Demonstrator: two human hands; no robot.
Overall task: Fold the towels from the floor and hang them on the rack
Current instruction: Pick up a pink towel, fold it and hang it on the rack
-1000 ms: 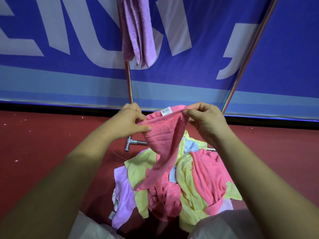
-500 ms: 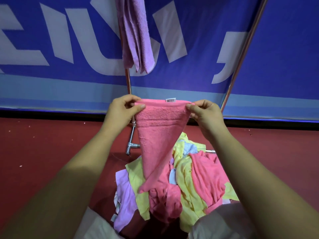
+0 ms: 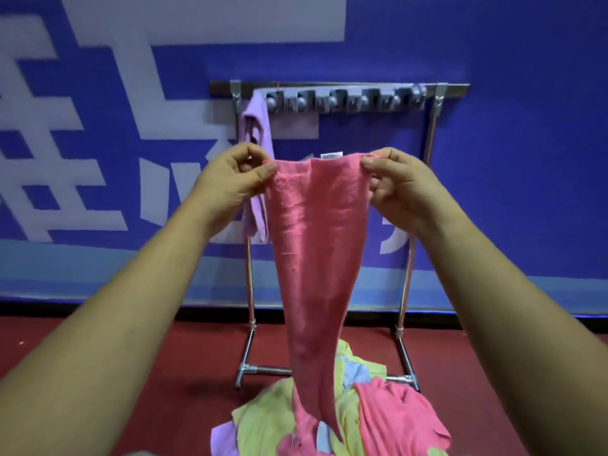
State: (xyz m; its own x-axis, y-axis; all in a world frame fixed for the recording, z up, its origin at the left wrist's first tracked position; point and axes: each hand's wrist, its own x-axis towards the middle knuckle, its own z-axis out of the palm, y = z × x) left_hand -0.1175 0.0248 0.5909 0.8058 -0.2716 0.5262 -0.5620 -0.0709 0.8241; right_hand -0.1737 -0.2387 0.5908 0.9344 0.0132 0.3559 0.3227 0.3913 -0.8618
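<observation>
a pink towel [image 3: 316, 241] hangs in the air in front of the rack [image 3: 362, 85], held up by its top edge between both hands. the left hand [image 3: 230, 179] pinches the left top corner between thumb and curled fingers. the right hand [image 3: 398, 185] pinches the right top corner the same way, so each grip is clenched on the towel. the top edge runs nearly level between the two grips, and a small white label [image 3: 330, 155] sticks up from it near the middle. below the hands the towel narrows and drops in long folds. its lower end reaches down to the pile of towels [image 3: 348, 413] on the red floor [image 3: 148, 373]; whether the tip rests on the pile or hangs just above it i cannot tell.

the pile lies at the foot of the rack, partly over its bottom crossbar, and mixes yellow-green, pink, pale blue and lilac cloths, all crumpled. the rack is a metal frame with two uprights and a top bar, standing close against a blue wall banner [image 3: 510, 159] with large white characters. a row of grey hooks [image 3: 345, 102] runs under the top bar. a lilac towel [image 3: 256, 126] hangs folded from the left end of the rack, beside the left upright, and the left hand and the pink towel's edge cover part of it. both forearms are bare and reach forward from the lower corners of the view.
</observation>
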